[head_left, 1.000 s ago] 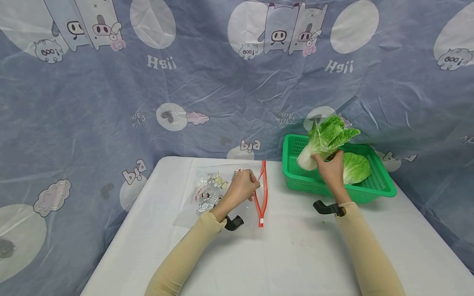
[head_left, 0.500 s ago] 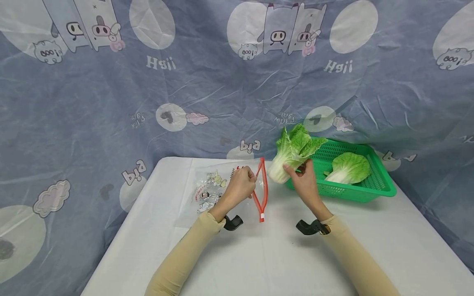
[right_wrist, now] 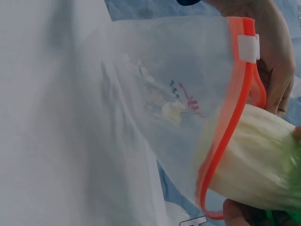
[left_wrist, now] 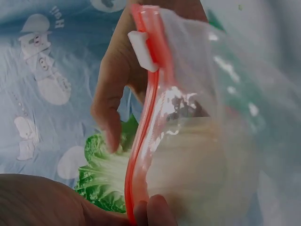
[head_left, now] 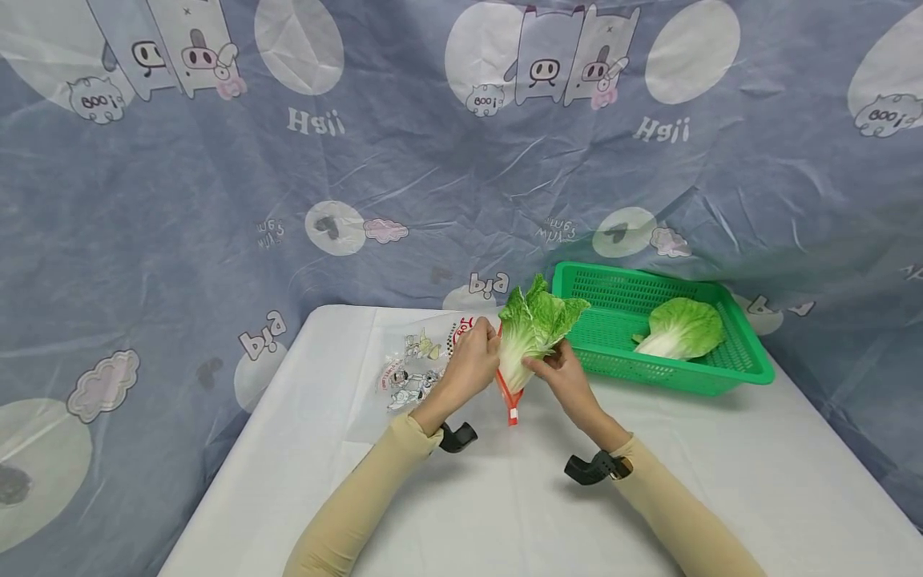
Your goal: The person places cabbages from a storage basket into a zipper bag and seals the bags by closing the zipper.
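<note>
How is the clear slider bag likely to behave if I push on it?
The clear slider bag will probably fold rather than resist, as it looks thin and creased. Its red zip rim seems springier, holding a smooth curve. The bag may cling to the napa cabbage, whose base is inside.

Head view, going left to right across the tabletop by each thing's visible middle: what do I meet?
Clear bag, left hand, held cabbage, right hand, then the other cabbage inside the green basket.
</note>
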Tool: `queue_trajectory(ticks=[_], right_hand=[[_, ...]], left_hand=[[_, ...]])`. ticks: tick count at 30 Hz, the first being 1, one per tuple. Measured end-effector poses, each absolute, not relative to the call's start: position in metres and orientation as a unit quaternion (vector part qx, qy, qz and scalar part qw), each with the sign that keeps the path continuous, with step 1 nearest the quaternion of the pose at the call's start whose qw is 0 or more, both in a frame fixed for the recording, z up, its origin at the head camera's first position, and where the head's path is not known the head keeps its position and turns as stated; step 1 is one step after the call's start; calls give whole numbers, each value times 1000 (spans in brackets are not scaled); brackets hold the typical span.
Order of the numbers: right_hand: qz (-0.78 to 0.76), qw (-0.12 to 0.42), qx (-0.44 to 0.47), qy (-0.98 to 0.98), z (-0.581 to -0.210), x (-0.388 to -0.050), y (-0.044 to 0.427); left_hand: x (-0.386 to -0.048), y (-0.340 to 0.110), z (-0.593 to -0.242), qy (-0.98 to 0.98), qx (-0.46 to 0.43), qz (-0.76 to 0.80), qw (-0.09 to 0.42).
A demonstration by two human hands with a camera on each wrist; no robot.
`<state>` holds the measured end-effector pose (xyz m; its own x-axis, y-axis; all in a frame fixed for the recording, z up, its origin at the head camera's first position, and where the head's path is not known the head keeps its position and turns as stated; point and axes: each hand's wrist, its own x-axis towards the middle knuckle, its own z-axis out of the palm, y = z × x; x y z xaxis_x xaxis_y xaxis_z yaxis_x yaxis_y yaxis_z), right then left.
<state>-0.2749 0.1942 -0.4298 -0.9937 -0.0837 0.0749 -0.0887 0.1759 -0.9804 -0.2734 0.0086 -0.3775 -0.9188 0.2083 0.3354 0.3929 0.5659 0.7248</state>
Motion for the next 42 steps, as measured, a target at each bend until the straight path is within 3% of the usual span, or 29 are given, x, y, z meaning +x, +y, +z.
queue_trajectory(ticks=[10, 28, 36, 42], right_hand=[[738, -76, 142, -655, -443, -274, 200], [609, -267, 283, -692, -460, -279, 212], [568, -278, 290, -719, -456, -276, 214], [556, -279, 280, -731, -453, -276, 212]], left_hand=[[-273, 12, -379, -872, -175, -440, 121], [-271, 11, -375, -871, -210, -430, 109], [-271, 14, -378, -872, -230, -412, 130], [-269, 15, -376, -874, -239, -407, 116]])
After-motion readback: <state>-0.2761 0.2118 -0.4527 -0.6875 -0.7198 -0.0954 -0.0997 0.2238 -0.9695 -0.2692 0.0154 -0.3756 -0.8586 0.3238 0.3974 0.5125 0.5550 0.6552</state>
